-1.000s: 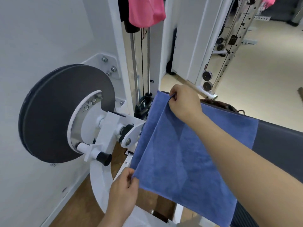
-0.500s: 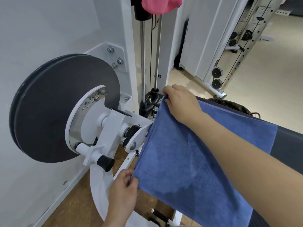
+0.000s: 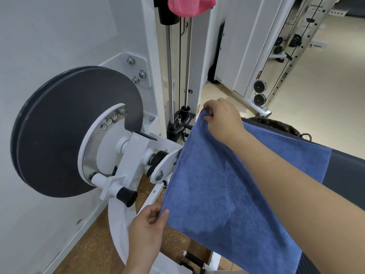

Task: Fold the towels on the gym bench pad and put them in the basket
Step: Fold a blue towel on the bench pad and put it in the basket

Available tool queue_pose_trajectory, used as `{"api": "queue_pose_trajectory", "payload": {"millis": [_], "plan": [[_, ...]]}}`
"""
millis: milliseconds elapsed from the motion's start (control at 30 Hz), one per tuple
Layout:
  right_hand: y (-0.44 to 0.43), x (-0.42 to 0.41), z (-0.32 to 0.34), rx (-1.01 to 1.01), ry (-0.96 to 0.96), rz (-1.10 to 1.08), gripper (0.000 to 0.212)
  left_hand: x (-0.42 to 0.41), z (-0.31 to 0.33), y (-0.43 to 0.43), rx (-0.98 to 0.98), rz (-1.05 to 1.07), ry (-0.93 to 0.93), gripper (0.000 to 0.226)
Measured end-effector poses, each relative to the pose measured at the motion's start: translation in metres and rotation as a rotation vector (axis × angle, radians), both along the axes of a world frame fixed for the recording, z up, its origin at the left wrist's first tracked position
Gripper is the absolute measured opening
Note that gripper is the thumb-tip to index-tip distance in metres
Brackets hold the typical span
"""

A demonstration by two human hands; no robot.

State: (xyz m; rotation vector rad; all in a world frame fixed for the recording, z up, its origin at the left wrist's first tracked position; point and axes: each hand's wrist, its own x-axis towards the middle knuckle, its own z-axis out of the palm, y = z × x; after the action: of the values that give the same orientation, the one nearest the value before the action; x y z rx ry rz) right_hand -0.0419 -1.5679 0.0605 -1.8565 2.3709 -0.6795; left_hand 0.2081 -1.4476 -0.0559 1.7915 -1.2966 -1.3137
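Observation:
A blue towel (image 3: 223,194) lies spread over the dark grey bench pad (image 3: 347,171), its left edge hanging off the pad's end. My right hand (image 3: 223,119) pinches the far left corner of the towel, with my forearm reaching across the cloth. My left hand (image 3: 148,228) pinches the near left corner, held low beside the machine. Behind the pad, part of a dark woven basket (image 3: 276,123) shows above the pad's far edge; its inside is hidden.
A large dark disc (image 3: 75,133) on a white machine frame (image 3: 138,151) stands close to the left of the towel. Steel guide rods (image 3: 169,72) rise behind. A pink cloth (image 3: 189,4) hangs at the top. A cable rack (image 3: 280,56) stands on the beige floor.
The view has shifted slightly, with both hands still holding the same towel corners. The right hand has drawn its corner a little further along the pad's end, and the left edge is stretched straighter.

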Motion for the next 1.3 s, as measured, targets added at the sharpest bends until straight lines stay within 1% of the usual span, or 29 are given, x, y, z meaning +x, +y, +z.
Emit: {"api": "queue_pose_trajectory", "payload": {"millis": [67,133,200,233,300,333,367,433,567,600,667,700,733,767,800,833,867,933,967,1000,1100,1200,1300], "plan": [[0.007,-0.006,0.006,0.003,-0.027,-0.065,0.023,0.004,0.004,0.0,-0.047,0.01,-0.013,0.004],[0.022,-0.013,0.017,-0.054,-0.083,-0.112,0.019,0.01,0.01,0.002,-0.084,-0.011,0.004,0.003],[0.043,-0.022,0.032,-0.083,-0.202,-0.131,0.017,0.015,0.021,0.002,-0.142,-0.069,0.001,0.013],[0.055,-0.026,0.039,-0.098,-0.335,-0.132,0.018,0.018,0.028,0.002,-0.173,-0.092,0.001,0.019],[0.082,-0.03,0.055,-0.128,-0.694,-0.139,0.022,0.022,0.043,0.0,-0.224,-0.114,0.009,0.024],[0.096,-0.032,0.063,-0.151,-0.826,-0.138,0.021,0.024,0.051,-0.001,-0.244,-0.121,0.012,0.024],[0.109,-0.033,0.07,-0.173,-0.898,-0.132,0.021,0.024,0.06,-0.002,-0.261,-0.123,0.023,0.025],[0.134,-0.036,0.082,-0.206,-0.946,-0.128,0.02,0.025,0.078,-0.002,-0.284,-0.159,0.043,0.027],[0.196,-0.04,0.105,-0.262,-0.883,-0.18,0.021,0.026,0.122,0.005,-0.394,-0.315,0.11,0.025],[0.213,-0.041,0.112,-0.272,-0.905,-0.191,0.022,0.027,0.132,0.004,-0.401,-0.351,0.149,0.025],[0.248,-0.041,0.124,-0.29,-1.023,-0.188,0.026,0.027,0.149,-0.001,-0.389,-0.406,0.265,0.023],[0.265,-0.041,0.131,-0.289,-1.078,-0.185,0.027,0.026,0.16,-0.003,-0.366,-0.435,0.344,0.014],[0.28,-0.041,0.136,-0.282,-1.114,-0.193,0.027,0.023,0.169,-0.004,-0.336,-0.465,0.427,0.019],[0.295,-0.043,0.14,-0.275,-1.135,-0.21,0.026,0.02,0.176,-0.005,-0.301,-0.511,0.513,0.035],[0.308,-0.044,0.142,-0.272,-1.152,-0.234,0.026,0.014,0.182,-0.005,-0.273,-0.541,0.604,0.043],[0.32,-0.046,0.145,-0.281,-1.172,-0.262,0.026,0.006,0.187,-0.005,-0.273,-0.545,0.67,0.043],[0.331,-0.048,0.146,-0.295,-1.198,-0.285,0.027,-0.004,0.193,-0.002,-0.279,-0.548,0.716,0.037],[0.35,-0.055,0.147,-0.331,-1.248,-0.319,0.03,-0.026,0.201,0.001,-0.28,-0.509,0.756,0.02],[0.357,-0.059,0.146,-0.347,-1.256,-0.345,0.031,-0.038,0.201,0.0,-0.288,-0.486,0.736,0.013],[0.362,-0.065,0.14,-0.358,-1.241,-0.383,0.03,-0.052,0.198,-0.002,-0.291,-0.468,0.688,0.011],[0.364,-0.087,0.106,-0.326,-1.085,-0.551,0.015,-0.095,0.174,-0.012,-0.275,-0.461,0.513,0.013],[0.347,-0.109,0.053,-0.276,-0.998,-0.682,0.018,-0.132,0.133,-0.024,-0.253,-0.524,0.292,0.016],[0.331,-0.13,0.008,-0.278,-1.002,-0.785,0.018,-0.159,0.11,-0.033,-0.269,-0.491,0.178,0.017]]}}
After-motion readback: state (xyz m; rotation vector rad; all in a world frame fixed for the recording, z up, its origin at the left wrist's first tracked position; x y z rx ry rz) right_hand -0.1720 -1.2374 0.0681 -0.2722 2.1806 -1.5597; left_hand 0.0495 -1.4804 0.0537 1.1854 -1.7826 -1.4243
